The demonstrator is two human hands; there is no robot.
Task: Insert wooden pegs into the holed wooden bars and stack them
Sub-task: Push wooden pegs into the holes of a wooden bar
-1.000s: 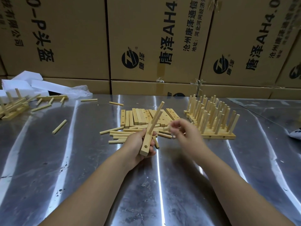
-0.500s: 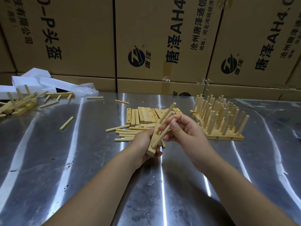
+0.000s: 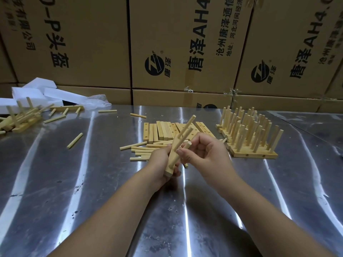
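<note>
Step in hand: seating a third peg. The left hand (image 3: 159, 164), fingers curled round it, holds the holed wooden bar (image 3: 169, 170) above the tabletop (image 3: 92, 182), in front of the loose pegs (image 3: 141, 151) and the row of bare bars (image 3: 161, 130). The bar's long axis runs from its near lower end up and away. Two seated pegs (image 3: 187, 125) point up and to the right. The right hand (image 3: 211, 156) pinches the third peg (image 3: 188, 144) between thumb and forefinger, roughly parallel to them, lower end at the bar's near hole; depth of seating cannot be told.

Recommendation: keep the peg square to the bar face, push along its axis, brace the bar firmly, then add it to the finished stack (image 3: 248, 138) at right
</note>
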